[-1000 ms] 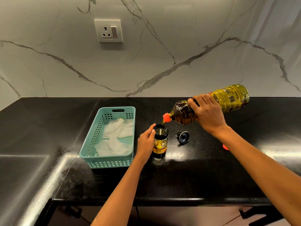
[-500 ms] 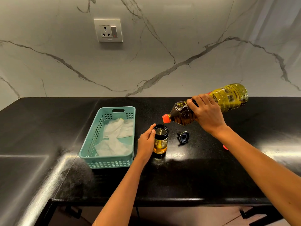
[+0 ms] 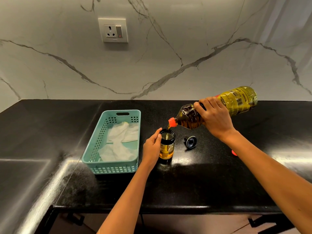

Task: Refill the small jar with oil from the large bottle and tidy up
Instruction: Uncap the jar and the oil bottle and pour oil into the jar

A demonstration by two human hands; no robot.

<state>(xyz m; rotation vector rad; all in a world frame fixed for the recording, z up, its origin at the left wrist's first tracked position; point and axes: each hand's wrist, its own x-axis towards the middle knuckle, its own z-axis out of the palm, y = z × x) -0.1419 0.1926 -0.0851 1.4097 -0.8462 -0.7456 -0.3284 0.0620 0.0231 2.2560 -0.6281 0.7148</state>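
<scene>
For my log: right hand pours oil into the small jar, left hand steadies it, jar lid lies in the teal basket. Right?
No: the head view shows the lid on the counter, right of the jar, not in the basket. The rest stands.

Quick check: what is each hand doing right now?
Left hand: fingers curled round the small jar, holding it upright.
Right hand: grips the large bottle, tilted mouth-down over the jar.

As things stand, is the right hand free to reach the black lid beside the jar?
Likely not: the right hand grips the tilted bottle, pouring into the jar. Nothing blocks the lid itself.
</scene>
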